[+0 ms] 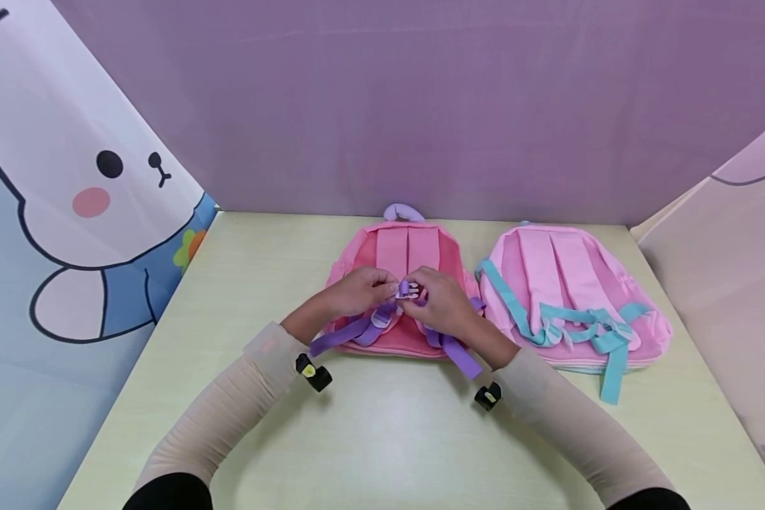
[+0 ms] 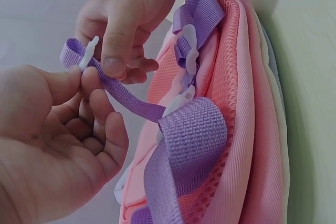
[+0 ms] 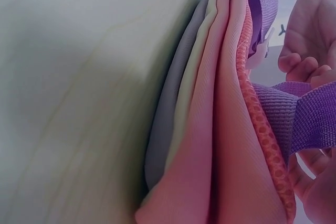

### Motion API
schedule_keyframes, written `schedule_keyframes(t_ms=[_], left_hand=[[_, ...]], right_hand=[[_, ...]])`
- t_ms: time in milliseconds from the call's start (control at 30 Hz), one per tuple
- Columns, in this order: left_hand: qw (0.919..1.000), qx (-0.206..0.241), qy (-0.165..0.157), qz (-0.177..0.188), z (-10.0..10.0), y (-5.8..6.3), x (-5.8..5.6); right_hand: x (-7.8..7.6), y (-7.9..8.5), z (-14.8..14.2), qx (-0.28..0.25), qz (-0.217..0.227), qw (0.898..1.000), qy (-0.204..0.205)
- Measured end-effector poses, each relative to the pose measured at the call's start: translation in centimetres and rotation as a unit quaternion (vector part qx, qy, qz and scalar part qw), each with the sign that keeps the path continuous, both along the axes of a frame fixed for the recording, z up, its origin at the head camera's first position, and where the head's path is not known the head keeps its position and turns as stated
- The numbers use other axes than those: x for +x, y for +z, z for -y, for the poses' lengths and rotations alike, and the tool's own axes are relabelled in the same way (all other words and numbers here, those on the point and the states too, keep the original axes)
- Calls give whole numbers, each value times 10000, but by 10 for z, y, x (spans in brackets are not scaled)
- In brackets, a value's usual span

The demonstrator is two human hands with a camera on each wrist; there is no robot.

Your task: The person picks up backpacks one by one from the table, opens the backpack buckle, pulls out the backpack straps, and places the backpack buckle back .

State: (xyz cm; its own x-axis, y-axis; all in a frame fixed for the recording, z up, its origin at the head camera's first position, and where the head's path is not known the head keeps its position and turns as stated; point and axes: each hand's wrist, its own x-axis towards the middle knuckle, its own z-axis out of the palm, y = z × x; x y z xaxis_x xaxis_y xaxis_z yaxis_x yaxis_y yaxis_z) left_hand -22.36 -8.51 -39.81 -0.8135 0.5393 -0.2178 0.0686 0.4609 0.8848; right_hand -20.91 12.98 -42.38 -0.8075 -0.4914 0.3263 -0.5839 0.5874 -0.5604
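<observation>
A pink backpack (image 1: 392, 340) with purple straps lies with its strap side up. Above it, my left hand (image 1: 360, 290) pinches a white buckle (image 1: 409, 290) threaded with a purple strap (image 2: 128, 98) between thumb and index finger. My right hand (image 1: 443, 301) holds the same buckle from the other side, its thumb against the strap in the left wrist view. Prongs of the buckle show between the two hands. Loose purple strap ends (image 1: 462, 356) hang at both lower corners of the backpack. In the right wrist view, the backpack's edge hides most of the handwork.
A lighter pink backpack (image 1: 506, 301) with turquoise straps (image 1: 614, 375) tied across it lies just to the right. Both bags rest on a pale wooden table (image 1: 370, 439). A purple backdrop (image 1: 421, 106) stands behind, with a cartoon-printed cloth (image 1: 57, 177) at the left.
</observation>
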Motion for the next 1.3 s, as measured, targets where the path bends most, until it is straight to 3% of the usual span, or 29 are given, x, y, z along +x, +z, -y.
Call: schedule_keyframes(t_ms=[900,1300], left_hand=[[9997,157,17,177,-1,7,1],[9997,204,97,108,0,8,3]], right_hand=[[0,2,0,85,13,10000,-40],[3,2,0,-336,-234,9992,16]])
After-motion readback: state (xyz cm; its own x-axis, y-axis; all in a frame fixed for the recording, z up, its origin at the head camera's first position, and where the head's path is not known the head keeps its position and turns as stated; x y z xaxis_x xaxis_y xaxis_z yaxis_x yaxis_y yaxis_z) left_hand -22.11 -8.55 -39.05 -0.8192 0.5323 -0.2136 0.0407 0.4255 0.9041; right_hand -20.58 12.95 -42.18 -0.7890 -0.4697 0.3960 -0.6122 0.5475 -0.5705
